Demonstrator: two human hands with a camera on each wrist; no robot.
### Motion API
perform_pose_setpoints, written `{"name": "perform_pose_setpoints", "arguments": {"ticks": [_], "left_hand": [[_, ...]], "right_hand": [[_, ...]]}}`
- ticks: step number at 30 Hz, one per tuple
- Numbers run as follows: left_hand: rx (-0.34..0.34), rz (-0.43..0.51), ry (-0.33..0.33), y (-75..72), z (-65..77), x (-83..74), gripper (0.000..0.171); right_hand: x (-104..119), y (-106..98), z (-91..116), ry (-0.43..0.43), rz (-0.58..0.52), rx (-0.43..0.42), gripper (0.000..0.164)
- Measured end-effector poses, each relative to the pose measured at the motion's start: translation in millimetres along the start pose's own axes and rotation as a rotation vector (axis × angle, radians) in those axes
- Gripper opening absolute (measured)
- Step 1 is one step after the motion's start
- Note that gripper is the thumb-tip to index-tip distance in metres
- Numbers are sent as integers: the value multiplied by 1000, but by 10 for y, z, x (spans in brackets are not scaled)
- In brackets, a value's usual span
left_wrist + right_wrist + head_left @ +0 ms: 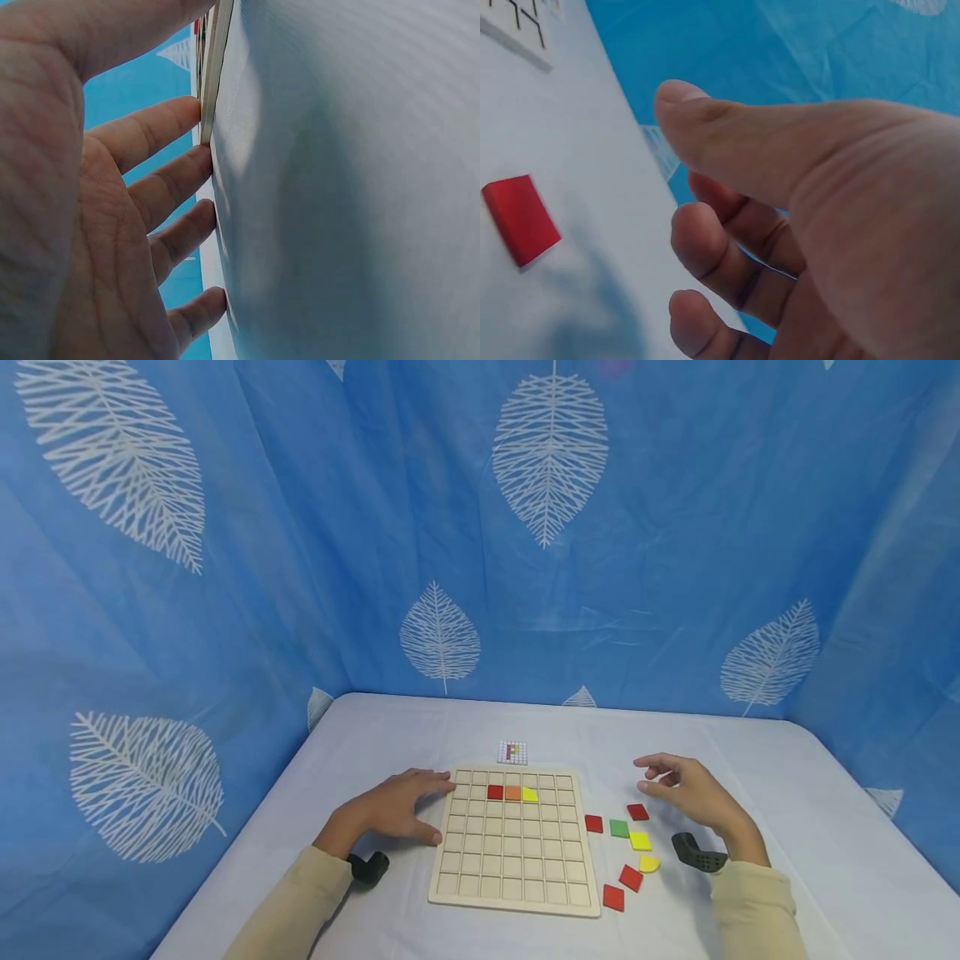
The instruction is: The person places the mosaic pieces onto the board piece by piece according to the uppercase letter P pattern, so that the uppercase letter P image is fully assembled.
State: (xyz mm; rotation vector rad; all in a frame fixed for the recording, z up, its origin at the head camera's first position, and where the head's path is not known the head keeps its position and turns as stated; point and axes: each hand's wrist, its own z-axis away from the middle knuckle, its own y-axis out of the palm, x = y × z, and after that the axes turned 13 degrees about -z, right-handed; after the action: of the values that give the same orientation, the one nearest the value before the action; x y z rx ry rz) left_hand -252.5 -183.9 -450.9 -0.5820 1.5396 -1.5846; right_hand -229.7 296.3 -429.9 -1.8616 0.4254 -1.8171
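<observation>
The right grip [693, 787], right of the frame's middle, is loose with bent fingers and holds nothing. A loose red tile [637, 812] lies just below its fingertips in the frame. The left grip [393, 806] is spread out, grasping nothing, and touches the left edge of the board [491, 865], low in the frame's middle. Near the board's top, a set red tile [495, 792], an orange tile [513, 792] and a yellow tile [530, 794] sit in a row. Right of the board lie a green tile [618, 828], two loose yellow tiles [641, 841] and three more red tiles [631, 877]. A small card [512, 752] lies just above the board on the white surface [825, 827]. If the left grip pushes too hard, the board could slide and bump the closest tiles. If the right grip dips too fast, it could scatter them.
</observation>
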Motion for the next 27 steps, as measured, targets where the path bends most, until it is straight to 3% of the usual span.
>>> {"name": "perform_pose_setpoints", "arguments": {"ticks": [11,27], "left_hand": [[3,-3,-4,5,11,-30,83],[4,-11,-5,-9,-5,-20,84]], "right_hand": [[-203,78,-5,139,-70,90,48],[-262,56,-37,158,-36,125,50]]}}
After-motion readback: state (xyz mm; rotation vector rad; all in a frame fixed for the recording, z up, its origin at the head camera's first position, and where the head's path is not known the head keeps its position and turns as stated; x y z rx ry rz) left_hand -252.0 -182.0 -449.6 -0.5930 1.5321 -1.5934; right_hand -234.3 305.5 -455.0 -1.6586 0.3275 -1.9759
